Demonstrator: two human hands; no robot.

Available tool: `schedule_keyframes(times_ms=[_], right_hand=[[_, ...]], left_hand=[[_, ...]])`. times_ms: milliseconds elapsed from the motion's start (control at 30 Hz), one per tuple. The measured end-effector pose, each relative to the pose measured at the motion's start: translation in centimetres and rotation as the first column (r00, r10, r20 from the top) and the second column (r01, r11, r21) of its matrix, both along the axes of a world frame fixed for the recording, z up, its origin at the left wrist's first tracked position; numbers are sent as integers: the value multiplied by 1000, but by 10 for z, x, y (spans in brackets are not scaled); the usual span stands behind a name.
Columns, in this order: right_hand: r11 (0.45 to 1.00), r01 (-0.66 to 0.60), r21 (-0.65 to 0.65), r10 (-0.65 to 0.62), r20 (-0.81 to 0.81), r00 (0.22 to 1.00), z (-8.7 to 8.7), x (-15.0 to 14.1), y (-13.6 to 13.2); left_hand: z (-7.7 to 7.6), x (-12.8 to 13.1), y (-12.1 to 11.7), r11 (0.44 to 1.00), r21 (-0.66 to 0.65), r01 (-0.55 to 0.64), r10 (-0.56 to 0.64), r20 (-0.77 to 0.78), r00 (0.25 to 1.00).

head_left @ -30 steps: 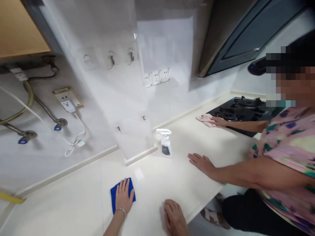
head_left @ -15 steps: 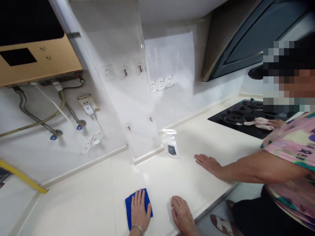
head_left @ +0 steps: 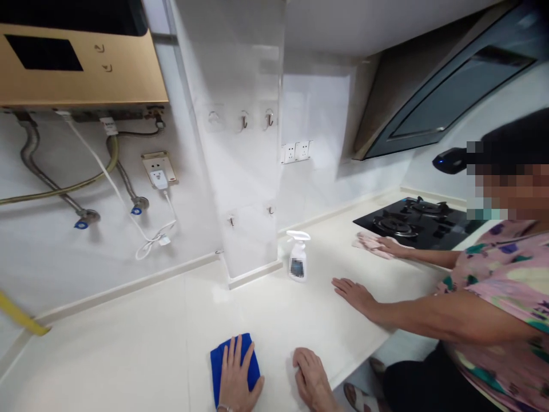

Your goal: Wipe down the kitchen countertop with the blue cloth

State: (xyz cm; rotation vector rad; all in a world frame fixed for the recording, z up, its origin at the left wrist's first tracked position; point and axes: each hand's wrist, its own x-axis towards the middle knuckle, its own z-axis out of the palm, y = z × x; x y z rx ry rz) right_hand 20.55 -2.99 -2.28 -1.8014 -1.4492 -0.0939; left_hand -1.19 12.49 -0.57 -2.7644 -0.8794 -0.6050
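Observation:
My left hand (head_left: 237,372), with a bracelet at the wrist, lies flat with spread fingers on a folded blue cloth (head_left: 217,366). The cloth rests on the white countertop (head_left: 141,343). To its right, my right hand (head_left: 312,375) leans on the counter near the front edge, fingers curled in a loose fist, and nothing shows in it. Beyond both hands a white spray bottle (head_left: 297,257) stands upright beside the wall pillar.
A co-worker (head_left: 484,297) stands at right, one hand (head_left: 355,294) flat on the counter, the other on a pale pink cloth (head_left: 373,245) beside the black gas hob (head_left: 416,220). A range hood (head_left: 437,97) overhangs it. Left: water heater (head_left: 86,68), yellow pipe (head_left: 21,315).
The co-worker's hand has brought the pink cloth from the hob onto the counter at its near side. My view has shifted slightly; my left hand stays on the blue cloth, fingers spread wider.

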Motion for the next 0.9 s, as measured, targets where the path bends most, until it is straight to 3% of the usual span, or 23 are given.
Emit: schedule_keyframes(times_ms=[167,433,600,767,900], right_hand=[[998,-60,-31,60,1,998,2,15,2],[998,38,57,-41,54,998,-5,24,6],[995,55,83,-59,53,997,-4,23,8],[995,67,80,-71,48,996,-3,24,6],[994,63,87,-67,46,997,-2,23,6]], left_hand=[[-9,-3,1,999,10,39,-39,10,999],[-23,3,-19,997,44,-68,63,97,993],[-19,2,-16,993,84,-83,76,91,993],[-14,-7,-9,984,176,4,-6,8,1000],[-8,-8,10,993,98,-66,69,-28,997]])
